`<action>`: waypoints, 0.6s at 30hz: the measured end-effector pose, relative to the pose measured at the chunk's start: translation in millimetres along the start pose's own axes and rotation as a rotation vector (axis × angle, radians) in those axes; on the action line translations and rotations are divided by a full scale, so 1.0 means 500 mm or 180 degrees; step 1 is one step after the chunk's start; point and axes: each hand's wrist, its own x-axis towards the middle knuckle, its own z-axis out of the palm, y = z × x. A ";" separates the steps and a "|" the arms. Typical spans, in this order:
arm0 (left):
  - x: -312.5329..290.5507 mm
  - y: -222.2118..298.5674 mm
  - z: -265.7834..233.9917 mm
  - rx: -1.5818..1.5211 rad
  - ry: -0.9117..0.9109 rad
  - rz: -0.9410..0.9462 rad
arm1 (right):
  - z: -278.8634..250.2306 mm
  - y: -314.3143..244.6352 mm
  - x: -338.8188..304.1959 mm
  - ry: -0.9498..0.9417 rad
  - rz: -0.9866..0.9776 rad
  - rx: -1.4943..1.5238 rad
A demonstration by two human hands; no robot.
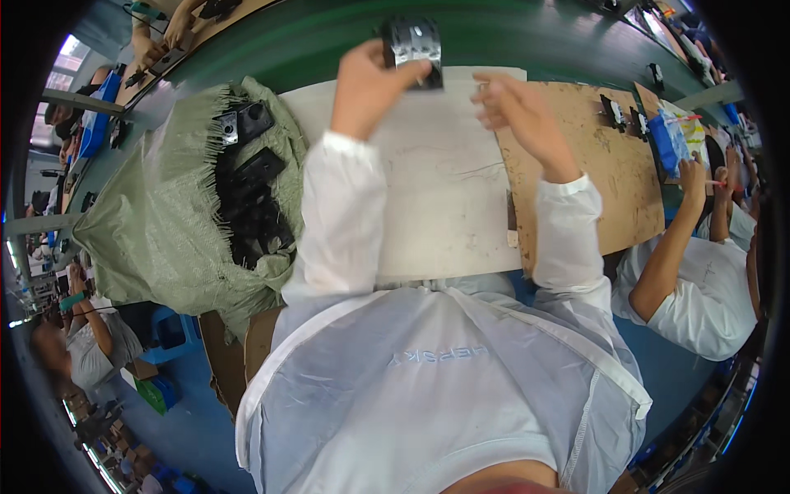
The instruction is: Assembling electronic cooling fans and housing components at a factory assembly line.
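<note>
At the far side of the white board (436,189), my left hand (368,90) grips a black plastic housing with a shiny metal plate (415,43), thumb across its near edge. The part is over the green work surface, slightly blurred. To its right, my right hand (520,115) hovers above the board with fingers apart and holds nothing; its fingertips are smeared a little by motion. Left of my left arm stands an open green woven sack (164,198), filled with several similar black parts (257,169).
A brown board (588,165) adjoins the white one on the right, with small black and white parts (613,114) near its far edge. Beyond runs a green belt surface (527,37). Co-workers sit at the right (691,280), the left (99,337) and far left.
</note>
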 end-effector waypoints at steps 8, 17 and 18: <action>0.258 -0.169 -0.037 0.1239 0.0336 -0.0189 | -0.080 0.034 -0.189 0.0759 -0.0691 -0.2791; 0.257 -0.080 -0.066 0.3320 0.0114 -0.0567 | 0.035 0.152 -0.082 -0.0856 -0.0983 -0.3240; 0.227 -0.068 -0.080 0.3386 0.0125 -0.0585 | 0.030 0.144 -0.080 -0.1026 -0.0855 -0.3250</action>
